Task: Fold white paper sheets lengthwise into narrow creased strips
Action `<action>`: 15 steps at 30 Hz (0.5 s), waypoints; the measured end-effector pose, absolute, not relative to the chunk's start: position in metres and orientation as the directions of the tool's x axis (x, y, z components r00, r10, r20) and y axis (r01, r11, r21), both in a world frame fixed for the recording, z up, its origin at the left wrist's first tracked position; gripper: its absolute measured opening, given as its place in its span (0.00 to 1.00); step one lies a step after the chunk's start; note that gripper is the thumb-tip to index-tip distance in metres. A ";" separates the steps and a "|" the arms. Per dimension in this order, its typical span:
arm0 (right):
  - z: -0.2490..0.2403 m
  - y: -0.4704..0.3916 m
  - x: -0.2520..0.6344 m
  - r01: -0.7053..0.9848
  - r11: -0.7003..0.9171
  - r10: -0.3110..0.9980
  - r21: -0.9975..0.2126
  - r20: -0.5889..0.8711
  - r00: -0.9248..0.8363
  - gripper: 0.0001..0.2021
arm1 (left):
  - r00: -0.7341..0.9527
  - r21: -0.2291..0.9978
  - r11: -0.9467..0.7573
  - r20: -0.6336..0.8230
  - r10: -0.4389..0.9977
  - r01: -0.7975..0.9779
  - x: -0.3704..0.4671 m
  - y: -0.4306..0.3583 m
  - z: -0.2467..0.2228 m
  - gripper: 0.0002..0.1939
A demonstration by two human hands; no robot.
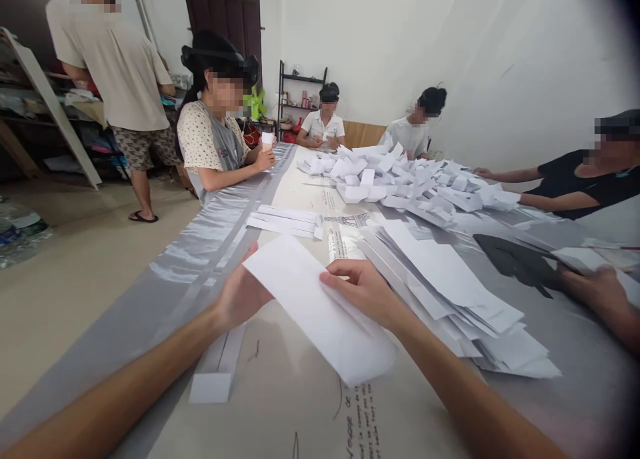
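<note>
A long white paper sheet (pixel 320 312) is held tilted above the table in front of me. My right hand (pixel 357 285) pinches its right long edge between thumb and fingers. My left hand (pixel 245 289) is at the sheet's upper left edge, its fingers partly hidden behind the paper. Close to my right hand lies a fanned stack of white paper sheets (pixel 450 292). A folded white paper strip (pixel 213 385) rests on the table below my left forearm. Farther off are several more folded paper strips (pixel 285 220), laid side by side.
A large heap of folded white paper pieces (pixel 400 179) covers the table's far part. A dark flat object (pixel 515 259) lies right of the stack, near another person's hand (pixel 600 299). Several people sit around the table (pixel 190 252); one person (pixel 115 65) stands at far left.
</note>
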State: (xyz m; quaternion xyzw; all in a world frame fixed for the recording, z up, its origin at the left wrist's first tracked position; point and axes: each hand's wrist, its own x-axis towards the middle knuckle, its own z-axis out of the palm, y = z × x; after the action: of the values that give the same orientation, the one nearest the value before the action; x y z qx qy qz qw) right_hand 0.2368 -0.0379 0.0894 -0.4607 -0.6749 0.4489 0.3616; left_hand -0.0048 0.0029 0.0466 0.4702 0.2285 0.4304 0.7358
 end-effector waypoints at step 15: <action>0.060 -0.040 0.225 0.727 0.579 0.744 -0.370 0.605 -0.284 0.17 | 0.424 0.979 0.096 -0.011 0.906 -0.180 -0.019 0.014 0.052 0.10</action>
State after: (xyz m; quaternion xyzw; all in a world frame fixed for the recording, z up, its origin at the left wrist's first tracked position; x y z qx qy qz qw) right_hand 0.2255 -0.0404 0.0604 -0.4588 -0.8013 0.0109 0.3839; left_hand -0.0190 0.0138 0.0516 0.5303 0.3423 0.4135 0.6562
